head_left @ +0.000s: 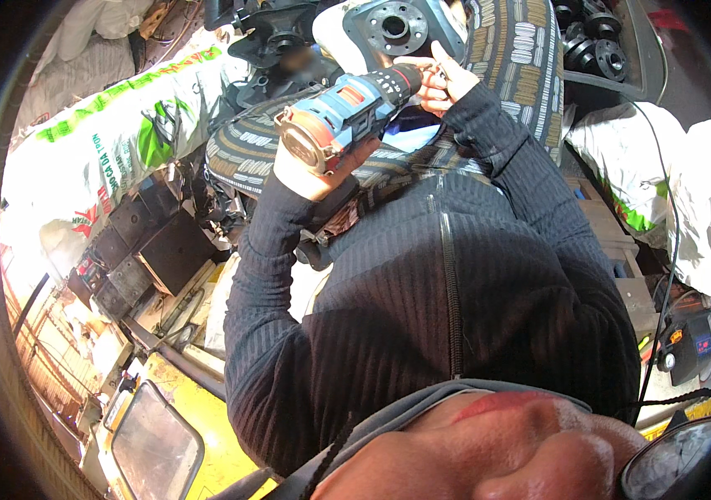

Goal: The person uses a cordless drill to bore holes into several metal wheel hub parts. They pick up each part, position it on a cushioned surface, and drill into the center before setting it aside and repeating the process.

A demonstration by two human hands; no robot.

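Drill (347, 112): cordless, blue and grey, an orange-red ring round its broad rear end, a red patch on top, then a black collar with white marks and a dark chuck; it lies aslant above the lap, rear toward the lower left, nose toward the upper right.
Left hand (309, 179): wrapped round the drill from below, behind its rear end, the grip itself mostly hidden; elbow bent.
Right hand (449, 86): at the chuck's front end, fingers curled and thumb raised; whether it pinches something small I cannot tell.
White sack (134, 137): large, green and red print, at the left.
Dark boxes (176, 250): clustered below the sack.
Yellow panel (214, 417): lower left, with a cloudy rounded pane.
Black metal parts (276, 37): heaped beyond the drill.
Patterned cloth (518, 62): dark with tan and pale dashes, under and beside the hands.
Metal hub (393, 45): round, grey, holes ringing its bore, just beyond the chuck.
Container (638, 50): upper right, holding more dark round metal pieces.
White bags (643, 158): bulging, at the right, a thin black cable (670, 217) running across.
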